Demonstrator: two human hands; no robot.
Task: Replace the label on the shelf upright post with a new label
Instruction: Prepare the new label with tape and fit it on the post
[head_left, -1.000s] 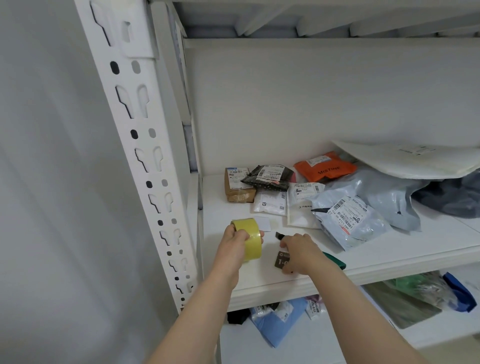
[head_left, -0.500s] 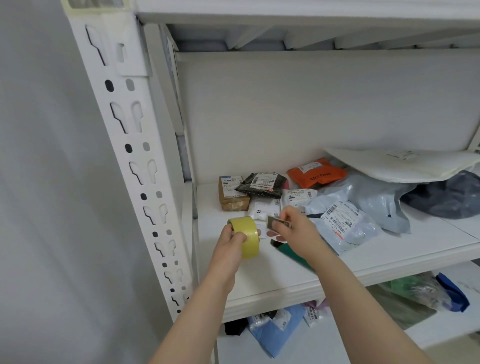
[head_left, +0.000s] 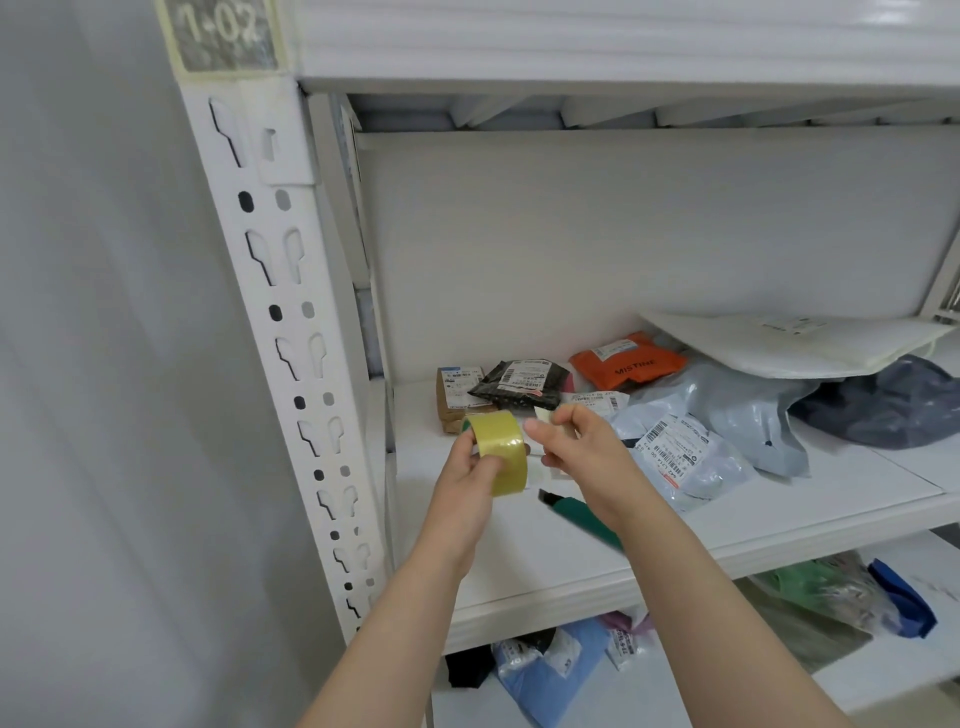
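Left hand (head_left: 470, 475): curled round a roll of tape (head_left: 501, 452), which is held on edge above the shelf board (head_left: 519, 566); the tape is yellowish, glossy and translucent.
Right hand (head_left: 576, 452): raised just beside the roll, with thumb and fingertips pinched on a small pale slip (head_left: 544, 414); the slip is blurred and no print can be read.
Below the hands: a green-handled utility knife (head_left: 582, 514) is laid flat on the board, its rear end hidden by the right forearm.
Shelf contents: a small brown cardboard box (head_left: 451, 397) is set at the back left, with a black plastic bag (head_left: 519, 382) leaning on it; an orange mailer (head_left: 628, 361) printed MISTINE is placed behind, grey poly mailers (head_left: 680, 457) with barcode stickers are piled to the right, and a white padded envelope (head_left: 779, 345) is laid over a dark blue bag (head_left: 883, 402).
Shelf material: white, smooth board with a rounded front edge.
Upright post (head_left: 291, 364): white painted metal, punched with keyhole slots and round holes, standing left of the hands and well apart from them.
Post label (head_left: 221, 34): a grey tag reading 1-02 is fixed at the top of the post under yellowed tape, high above both hands.
Lower shelf: a light blue bag (head_left: 550, 670) and a green bag (head_left: 810, 587) are seen among crumpled parcels, partly blocked by the forearms.
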